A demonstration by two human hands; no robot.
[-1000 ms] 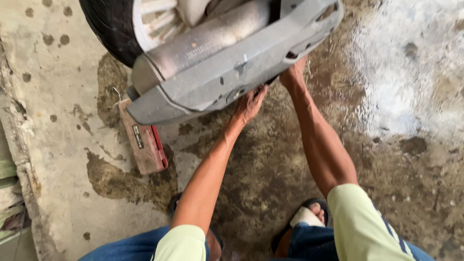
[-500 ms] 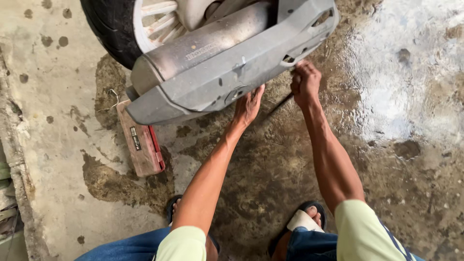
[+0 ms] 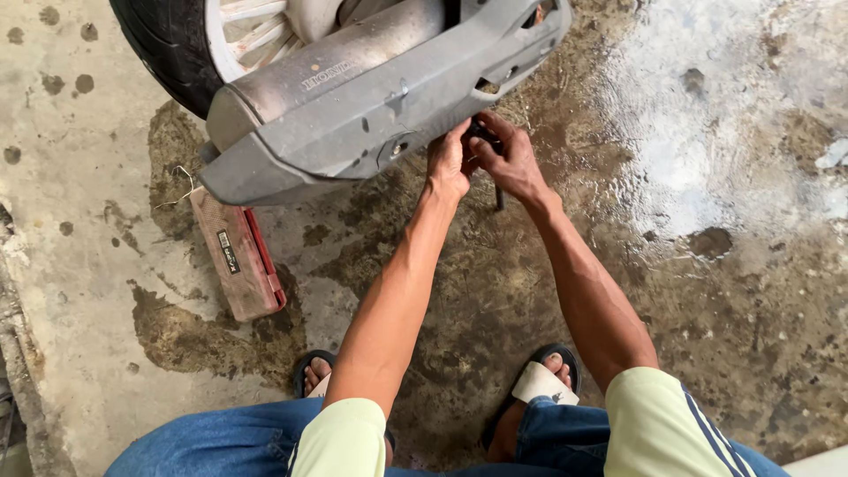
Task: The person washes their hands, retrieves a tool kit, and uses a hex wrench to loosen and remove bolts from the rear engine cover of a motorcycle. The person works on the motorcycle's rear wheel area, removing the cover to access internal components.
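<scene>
A motorcycle repair workshop, by the look of it. The bare concrete floor [image 3: 106,291] is blotched with oil stains and a wet patch, a scooter's grey exhaust cover [image 3: 380,97] and rear tyre [image 3: 168,44] stand over it, and a grimy red tool case [image 3: 238,256] lies on the ground.

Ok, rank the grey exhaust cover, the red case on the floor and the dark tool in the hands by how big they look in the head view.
1. Grey exhaust cover, by far the largest.
2. Red case, flat on the stained floor.
3. Dark tool, smallest as seen; the left hand and right hand hide most of it, so its full size is unsure.
</scene>
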